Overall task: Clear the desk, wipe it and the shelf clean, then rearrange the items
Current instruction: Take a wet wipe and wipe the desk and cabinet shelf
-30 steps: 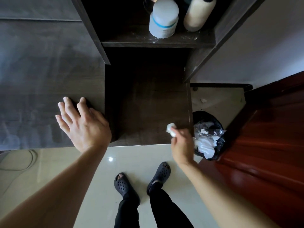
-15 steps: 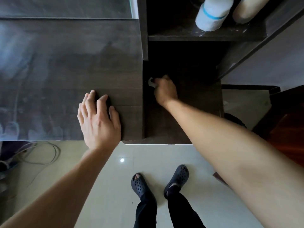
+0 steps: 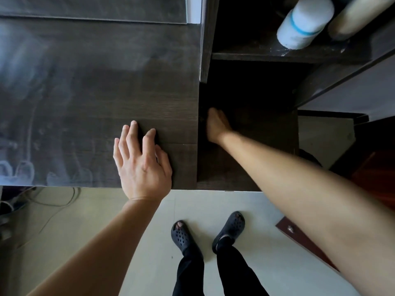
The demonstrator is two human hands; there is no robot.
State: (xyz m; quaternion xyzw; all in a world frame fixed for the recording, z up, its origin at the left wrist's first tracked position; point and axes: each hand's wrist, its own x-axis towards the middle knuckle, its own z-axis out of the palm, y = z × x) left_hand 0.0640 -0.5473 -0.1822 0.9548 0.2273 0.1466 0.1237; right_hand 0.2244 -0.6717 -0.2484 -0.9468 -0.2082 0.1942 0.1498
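The dark wooden desk (image 3: 85,82) fills the upper left, with pale streaks on its top. My left hand (image 3: 142,165) rests flat on it near the front right corner, fingers spread and holding nothing. My right hand (image 3: 217,124) is blurred and presses down on the lower shelf board (image 3: 260,129), at its left side against the desk's edge. Its fingers curl downward. The white tissue it held a moment ago is hidden beneath it. On the shelf above (image 3: 245,48) stand a white bottle with a blue band (image 3: 303,22) and a cream bottle (image 3: 357,16).
A black bin (image 3: 310,157) peeks out behind my right forearm, beside a red-brown door (image 3: 376,180). Cables (image 3: 53,201) lie on the tiled floor under the desk at the left. My feet in black clogs (image 3: 228,229) stand in front of the shelf.
My right hand went from the bin onto the lower shelf with the tissue, then slid a little toward me along its left edge. My left hand stayed flat on the desk.
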